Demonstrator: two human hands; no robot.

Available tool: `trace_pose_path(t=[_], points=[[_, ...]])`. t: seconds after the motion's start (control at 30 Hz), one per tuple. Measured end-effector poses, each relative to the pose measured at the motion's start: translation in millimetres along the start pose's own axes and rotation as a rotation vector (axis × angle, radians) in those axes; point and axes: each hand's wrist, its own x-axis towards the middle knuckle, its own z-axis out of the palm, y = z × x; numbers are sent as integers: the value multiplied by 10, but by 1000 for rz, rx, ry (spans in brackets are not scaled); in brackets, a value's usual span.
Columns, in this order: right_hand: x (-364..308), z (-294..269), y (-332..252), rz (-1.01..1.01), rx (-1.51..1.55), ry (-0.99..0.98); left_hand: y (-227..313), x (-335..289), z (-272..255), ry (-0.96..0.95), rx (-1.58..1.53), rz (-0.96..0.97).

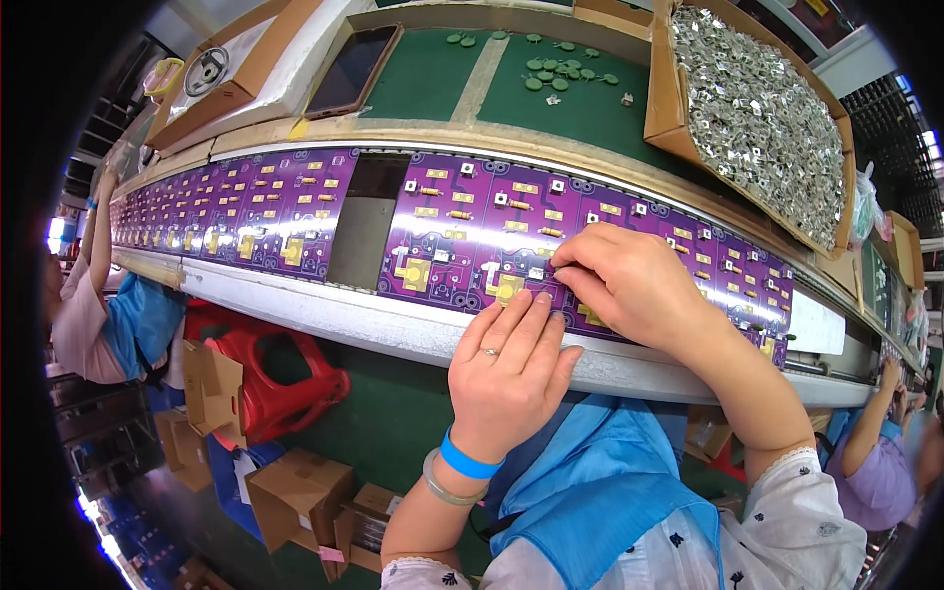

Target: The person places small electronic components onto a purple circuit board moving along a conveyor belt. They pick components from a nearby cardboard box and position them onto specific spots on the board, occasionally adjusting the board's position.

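A purple circuit board panel [393,232] lies on the rail line in front of me, fitted with striped resistors, small white square parts and bare gold pads. My left hand [513,359] rests with its fingers stretched out over the panel's near edge, a ring and a blue wristband on it. Just right of those fingertips, my right hand [629,283] is closed in a pinch, thumb and index finger down at the board's surface by a small silver part. What the pinch holds, if anything, is hidden by the fingers.
A cardboard box [665,88] heaped with small metal parts [767,123] stands at the back right. Green disc components [560,67] lie scattered on the green mat. Another purple panel [265,197] sits leftward on the line, past a gap. Other people's arms [98,231] work at both ends.
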Motion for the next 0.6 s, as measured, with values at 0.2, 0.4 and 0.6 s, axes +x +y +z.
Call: trace_pose_path(t=[0.2,0.4,0.6], points=[[10,40,-45,18,-30,4,-2,-8,5,2,0,-3],[-7,92,-70,45,-46,37,3,-11,12,4,17,6],[-12,120,-68,41,-41,61,1,-8,11,1,33,16]])
